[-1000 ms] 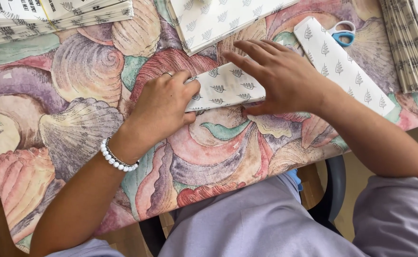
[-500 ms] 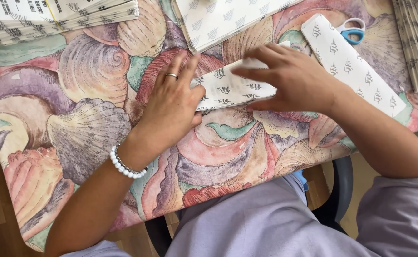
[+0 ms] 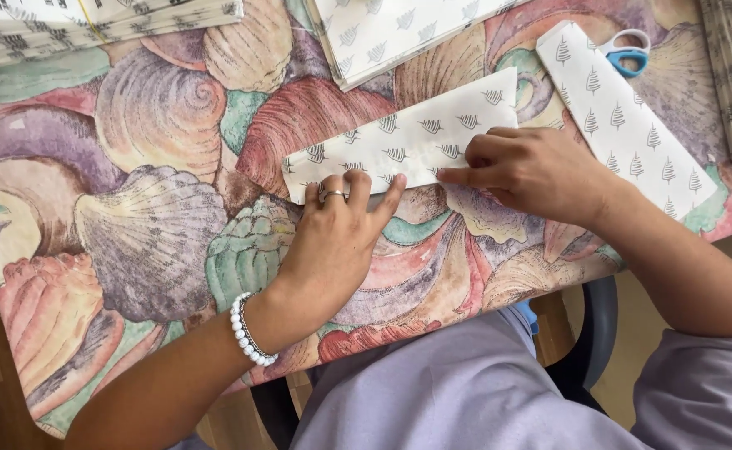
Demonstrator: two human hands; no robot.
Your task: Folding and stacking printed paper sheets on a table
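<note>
Since the last look, both of my hands have slid apart along the fold, so way more of the long folded strip of white paper with small grey tree prints (image 3: 407, 137) is showing now. It lies flat on the tablecloth printed with big pastel seashells (image 3: 157, 225), running at a slant from lower left up to upper right.

Left hand (image 3: 337, 242) is spread flat, fingers loose and extended, with the fingertips (image 3: 332, 187) pressing on the strip's lower edge near its left end. It isn't gripping anything, just pushing down. Right hand (image 3: 537, 171) is half curled, index finger stretched out to the left and pressing on that same lower edge near the middle, while the other fingers rest on top of the paper.

Right hand covers the strip's lower right corner, so I can't tell how that end finishes. Another folded strip of the same tree-print paper (image 3: 632, 125) lies just beside the wrist, and the scissors with blue and white handles (image 3: 630, 50) are partly tucked behind it, blades hidden. Paper stacks (image 3: 399, 29) along the top are cut off by the frame edge.
</note>
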